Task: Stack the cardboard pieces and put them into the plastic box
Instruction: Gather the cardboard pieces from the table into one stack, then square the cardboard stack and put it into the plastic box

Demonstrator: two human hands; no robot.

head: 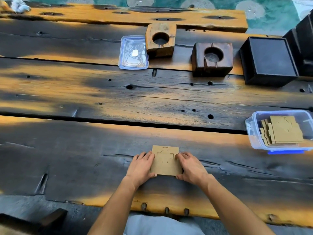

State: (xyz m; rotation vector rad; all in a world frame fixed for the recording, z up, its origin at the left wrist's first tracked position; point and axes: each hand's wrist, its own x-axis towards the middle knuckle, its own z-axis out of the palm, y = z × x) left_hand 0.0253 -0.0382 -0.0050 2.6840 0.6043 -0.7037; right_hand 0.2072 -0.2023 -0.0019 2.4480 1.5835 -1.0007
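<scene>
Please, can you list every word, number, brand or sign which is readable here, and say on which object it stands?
There is no readable text in this view.
Near cardboard stack: only cut outlines, no letters.
Cardboard pieces in the plastic box: cut lines only.
Clear lid: faint moulded lines, which cannot be read as any word.
Black box: no mark visible.

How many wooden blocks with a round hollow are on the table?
2. A lighter block stands beside the clear lid's right edge; a darker block sits between it and the black box. None seem hidden.
</scene>
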